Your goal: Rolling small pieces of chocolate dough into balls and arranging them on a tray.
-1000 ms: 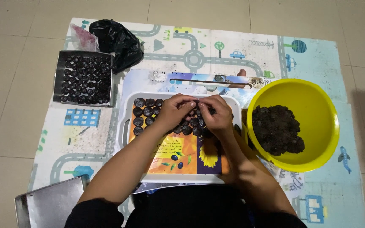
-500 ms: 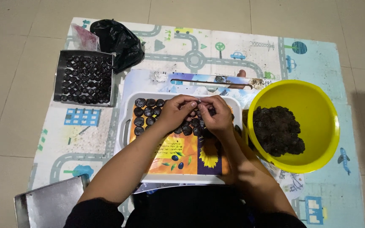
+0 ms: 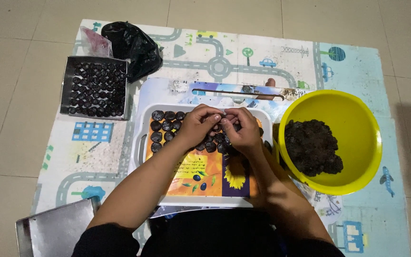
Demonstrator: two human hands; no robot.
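Note:
Both of my hands meet over the far part of a white tray (image 3: pixel 141 143) with a colourful picture bottom. My left hand (image 3: pixel 198 126) and my right hand (image 3: pixel 241 129) pinch a small dark lump (image 3: pixel 223 116) together between their fingertips. Rows of dark round pieces (image 3: pixel 165 128) lie on the tray's far left, more beneath my fingers. A yellow bowl (image 3: pixel 357 128) to the right holds a heap of dark paste (image 3: pixel 312 147).
A metal tray (image 3: pixel 67 88) filled with several dark pieces lies at the far left, a black plastic bag (image 3: pixel 132 45) behind it. An empty metal tray (image 3: pixel 55 231) sits near left. Everything rests on a road-pattern play mat (image 3: pixel 96 162) over tiled floor.
Only my fingers have shifted slightly as they work the small lump; nothing else has moved.

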